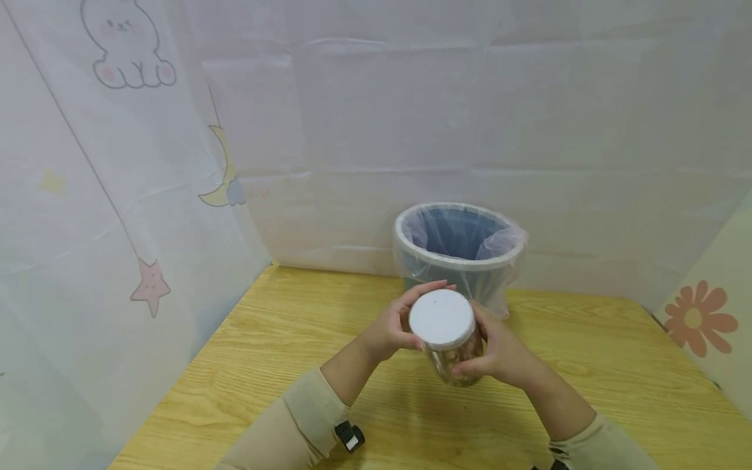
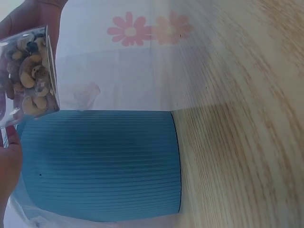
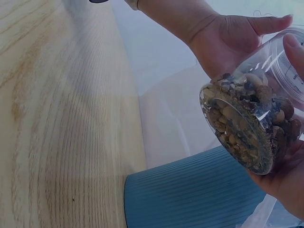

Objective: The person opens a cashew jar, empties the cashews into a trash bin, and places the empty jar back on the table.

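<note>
A clear plastic jar (image 1: pixel 455 363) with a white lid (image 1: pixel 442 317) is held up over the table, tilted, by both hands. My left hand (image 1: pixel 392 330) grips it near the lid, thumb at the near side of the rim and fingers reaching round the far side. Lower down, my right hand (image 1: pixel 499 351) grips the jar's body, its thumb across the front. Brown cashew-like nuts (image 2: pixel 32 76) show through the wall in the left wrist view. In the right wrist view, small crumbs and nuts (image 3: pixel 232 128) lie against the jar's base.
Behind the hands stands a blue ribbed bin (image 2: pixel 104 166) with a white rim (image 1: pixel 405 236) and a thin clear liner (image 1: pixel 496 297). It rests on the wood-grain table (image 1: pixel 282 313). Pale printed sheets (image 1: pixel 364 117) hang behind and at both sides.
</note>
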Demonstrator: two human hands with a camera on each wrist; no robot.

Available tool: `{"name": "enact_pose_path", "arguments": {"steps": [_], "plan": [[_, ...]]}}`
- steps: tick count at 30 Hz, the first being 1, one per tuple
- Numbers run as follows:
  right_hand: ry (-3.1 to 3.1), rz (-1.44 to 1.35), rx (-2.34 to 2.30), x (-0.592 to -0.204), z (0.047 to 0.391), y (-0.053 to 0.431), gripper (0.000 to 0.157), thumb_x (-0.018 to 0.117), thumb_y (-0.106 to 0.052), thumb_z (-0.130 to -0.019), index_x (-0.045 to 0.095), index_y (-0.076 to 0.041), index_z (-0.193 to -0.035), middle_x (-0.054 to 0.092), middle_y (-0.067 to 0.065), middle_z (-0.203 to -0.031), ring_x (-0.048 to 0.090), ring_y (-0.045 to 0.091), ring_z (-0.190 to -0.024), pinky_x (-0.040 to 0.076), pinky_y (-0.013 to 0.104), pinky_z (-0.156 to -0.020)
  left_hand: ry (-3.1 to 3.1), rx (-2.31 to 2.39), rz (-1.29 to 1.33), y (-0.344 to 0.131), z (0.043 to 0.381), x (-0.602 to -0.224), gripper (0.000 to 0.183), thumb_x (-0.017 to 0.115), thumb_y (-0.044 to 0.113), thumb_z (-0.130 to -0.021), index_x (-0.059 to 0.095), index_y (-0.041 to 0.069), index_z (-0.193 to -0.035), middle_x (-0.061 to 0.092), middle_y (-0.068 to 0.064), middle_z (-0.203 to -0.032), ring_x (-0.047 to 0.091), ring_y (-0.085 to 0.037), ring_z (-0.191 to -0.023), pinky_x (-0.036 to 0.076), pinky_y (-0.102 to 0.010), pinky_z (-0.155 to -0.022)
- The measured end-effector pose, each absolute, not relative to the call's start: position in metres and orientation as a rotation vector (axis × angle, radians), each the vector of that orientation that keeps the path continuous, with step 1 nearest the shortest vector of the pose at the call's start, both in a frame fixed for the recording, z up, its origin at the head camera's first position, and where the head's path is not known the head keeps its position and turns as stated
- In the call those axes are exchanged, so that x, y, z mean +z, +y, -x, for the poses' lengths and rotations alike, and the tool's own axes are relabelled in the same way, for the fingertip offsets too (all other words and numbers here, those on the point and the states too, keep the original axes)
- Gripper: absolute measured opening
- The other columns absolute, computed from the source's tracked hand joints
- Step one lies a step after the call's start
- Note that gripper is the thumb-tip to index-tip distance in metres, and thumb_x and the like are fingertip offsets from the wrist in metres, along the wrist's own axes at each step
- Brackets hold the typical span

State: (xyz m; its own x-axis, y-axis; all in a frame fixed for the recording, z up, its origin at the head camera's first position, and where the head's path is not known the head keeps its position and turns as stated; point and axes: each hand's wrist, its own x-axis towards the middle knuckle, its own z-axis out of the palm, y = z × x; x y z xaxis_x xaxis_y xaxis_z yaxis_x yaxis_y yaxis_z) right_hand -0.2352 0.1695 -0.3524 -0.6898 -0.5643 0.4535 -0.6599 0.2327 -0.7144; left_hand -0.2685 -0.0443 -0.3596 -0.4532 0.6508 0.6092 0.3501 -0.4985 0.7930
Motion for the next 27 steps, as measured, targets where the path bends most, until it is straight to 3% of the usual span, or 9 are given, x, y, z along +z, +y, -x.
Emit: {"name": "enact_pose_path", "arguments": {"steps": [10,20,27], "plan": [[-2.442,-1.012,1.374,-0.3533,0.2337,0.1669,0.092,0.085,-0.015,-0.061,0.034,-0.012,-0.137,0.049,0.004,-0.124,0.048,0.012,-0.109,0.043,0.037,-0.087,1.541,2.165,-1.422,-0.042,0.2675,-0.3612,0.103,0.077,0.045,-0.066,0.023,-0.003,-0.14,0.034,-0.012,-0.143,0.041,-0.02,-0.122,0.04,-0.029,-0.095],[-2.455,-0.926,1.356,-0.3529,0.2348,0.1655,0.089,0.085,-0.019,-0.062,0.035,-0.007,-0.135,0.05,0.009,-0.123,0.049,0.024,-0.109,0.043,0.047,-0.086,1.67,2.216,-1.368,-0.0409,0.2666,-0.3629,0.104,0.075,0.051,-0.065,0.025,-0.001,-0.141,0.036,-0.018,-0.139,0.045,-0.016,-0.115,0.04,-0.027,-0.093],[-2.455,-0.852,1.325,-0.354,0.2351,0.1634,0.091,0.086,-0.023,-0.059,0.037,-0.007,-0.134,0.05,0.007,-0.123,0.048,0.021,-0.109,0.045,0.036,-0.087,1.787,2.25,-1.27,-0.039,0.2635,-0.3628,0.103,0.075,0.054,-0.062,0.03,0.004,-0.14,0.041,-0.014,-0.135,0.047,-0.014,-0.113,0.042,-0.025,-0.091]]}}
